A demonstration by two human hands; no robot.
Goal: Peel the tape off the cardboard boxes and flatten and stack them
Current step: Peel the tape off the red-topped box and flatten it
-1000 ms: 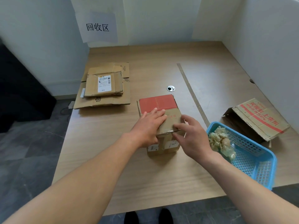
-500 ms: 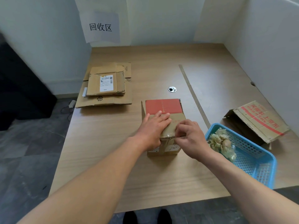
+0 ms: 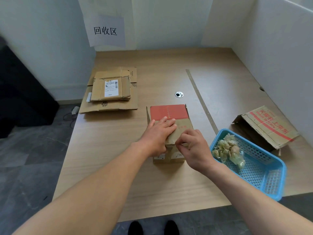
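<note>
Out beyond your left hand, toward the far left, the stack of flattened boxes [image 3: 110, 92] lies as it did a second ago, so the count of finished ones has not changed. Your left hand [image 3: 157, 134] stays flat, fingers straight, pressing on top of the box [image 3: 169, 111]. The box stands under both hands near the middle of the table [image 3: 152, 184] and has not shifted. The change is in your right hand [image 3: 193, 146]: a second ago its fingers were spread and loose at the near top edge of the box. Now thumb and forefinger are curled together, pinching at that edge just beside your left palm, where the tape [image 3: 177, 135] comes over the seam. That reads as the peel starting, though you cannot tell whether the tape end has lifted yet, and the box still stands at full height. Close to the right of your right hand, the blue basket [image 3: 254, 168] holds tape wads [image 3: 227, 150] and looks ready for this strip. Further right, the collapsed box [image 3: 265, 126] is not yet on the stack
</note>
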